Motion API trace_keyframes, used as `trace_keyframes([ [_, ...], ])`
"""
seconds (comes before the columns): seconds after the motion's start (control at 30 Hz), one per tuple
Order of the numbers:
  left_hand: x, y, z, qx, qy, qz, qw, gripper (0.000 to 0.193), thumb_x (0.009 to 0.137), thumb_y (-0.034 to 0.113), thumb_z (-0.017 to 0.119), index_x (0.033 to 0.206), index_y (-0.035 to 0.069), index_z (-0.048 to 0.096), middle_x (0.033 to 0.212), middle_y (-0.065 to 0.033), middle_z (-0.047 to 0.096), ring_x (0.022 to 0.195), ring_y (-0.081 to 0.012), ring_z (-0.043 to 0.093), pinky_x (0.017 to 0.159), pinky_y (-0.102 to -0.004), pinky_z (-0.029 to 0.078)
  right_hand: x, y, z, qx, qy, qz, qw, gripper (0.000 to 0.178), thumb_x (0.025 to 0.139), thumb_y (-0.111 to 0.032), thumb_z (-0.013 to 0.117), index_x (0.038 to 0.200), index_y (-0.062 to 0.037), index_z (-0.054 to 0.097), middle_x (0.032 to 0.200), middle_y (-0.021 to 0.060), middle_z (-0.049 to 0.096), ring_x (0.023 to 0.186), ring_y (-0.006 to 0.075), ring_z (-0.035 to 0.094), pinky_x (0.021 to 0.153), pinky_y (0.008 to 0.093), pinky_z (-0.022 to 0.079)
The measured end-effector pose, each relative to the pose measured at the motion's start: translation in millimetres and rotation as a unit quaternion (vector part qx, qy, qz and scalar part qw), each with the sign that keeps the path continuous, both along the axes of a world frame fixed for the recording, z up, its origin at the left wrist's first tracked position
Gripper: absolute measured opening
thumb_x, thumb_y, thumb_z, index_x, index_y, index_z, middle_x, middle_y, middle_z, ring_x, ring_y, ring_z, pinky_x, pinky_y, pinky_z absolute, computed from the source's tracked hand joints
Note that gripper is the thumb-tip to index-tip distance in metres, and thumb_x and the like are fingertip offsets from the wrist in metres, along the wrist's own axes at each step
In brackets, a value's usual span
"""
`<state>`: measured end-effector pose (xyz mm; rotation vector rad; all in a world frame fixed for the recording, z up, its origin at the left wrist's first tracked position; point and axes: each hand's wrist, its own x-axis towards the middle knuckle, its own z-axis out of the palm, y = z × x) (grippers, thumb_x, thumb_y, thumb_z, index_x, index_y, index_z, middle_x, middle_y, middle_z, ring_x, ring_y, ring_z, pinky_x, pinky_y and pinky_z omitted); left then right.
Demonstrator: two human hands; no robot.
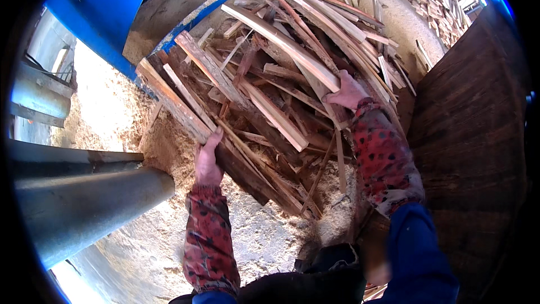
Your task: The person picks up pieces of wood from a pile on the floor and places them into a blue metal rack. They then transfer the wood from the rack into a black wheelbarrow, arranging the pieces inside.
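Observation:
A heap of rough wood offcuts (275, 93), many edged with bark, lies in front of me. My right hand (350, 92) is closed around the near end of a long pale wood strip (284, 45), which slants away to the upper left over the heap. At the heap's left side my left hand (208, 160) grips the edge of a bark-edged wood slab (174, 97), thumb on top and the other fingers mostly hidden. Both forearms wear red, dark-spotted sleeve covers, dusty on the right one.
A metal cylinder (101, 202) juts in from the left. Blue sheet metal (104, 8) stands at the upper left, and a dark wooden panel (464, 152) rises on the right. Sawdust (152, 236) covers the floor. Another wood pile (427, 0) lies far right.

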<state>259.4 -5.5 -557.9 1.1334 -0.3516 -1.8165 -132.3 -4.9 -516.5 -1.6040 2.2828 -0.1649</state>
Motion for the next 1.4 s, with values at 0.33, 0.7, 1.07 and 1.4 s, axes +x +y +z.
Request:
trace_keyframes([
  [0.33,-110.8,-16.9,-3.1,-0.019,-0.055,-0.029,0.998,0.060,0.072,0.023,0.085,0.117,-0.004,0.058,0.113,-0.0097,0.062,0.097,-0.0164,0.057,0.084,-0.0328,0.049,39.9,9.7,4.9,0.040,-0.069,-0.042,0.996,0.074,0.064,-0.038,0.080,0.111,0.0031,0.041,0.109,0.0292,0.058,0.107,0.0435,0.057,0.091,0.0451,0.046],
  [0.7,-97.2,22.1,-15.5,0.074,0.055,-0.010,0.996,0.056,0.082,0.034,0.075,0.122,-0.001,0.056,0.110,-0.0085,0.061,0.095,-0.0240,0.061,0.079,-0.0408,0.055,85.1,50.5,0.0,-0.058,-0.032,0.000,0.998,0.048,0.071,-0.022,0.068,0.103,0.0012,0.041,0.099,0.0284,0.061,0.092,0.0452,0.062,0.083,0.0502,0.050],
  [1.07,-70.2,88.0,2.8,0.022,0.058,-0.045,0.997,0.059,0.079,0.020,0.077,0.127,-0.002,0.050,0.114,-0.0116,0.062,0.098,-0.0248,0.062,0.086,-0.0385,0.052,158.1,141.9,9.7,-0.070,-0.116,-0.013,0.991,0.056,0.069,-0.015,0.071,0.110,-0.0002,0.037,0.104,0.0283,0.051,0.092,0.0493,0.057,0.080,0.0530,0.049],
  [1.4,-19.2,179.1,8.7,0.025,0.027,-0.001,0.999,0.071,0.075,0.022,0.081,0.130,-0.002,0.042,0.118,-0.0130,0.057,0.105,-0.0258,0.059,0.091,-0.0381,0.050,195.4,256.5,-3.6,-0.024,-0.215,0.020,0.976,0.083,0.066,-0.024,0.081,0.128,0.0059,0.035,0.115,0.0249,0.047,0.105,0.0433,0.053,0.087,0.0469,0.045],
])
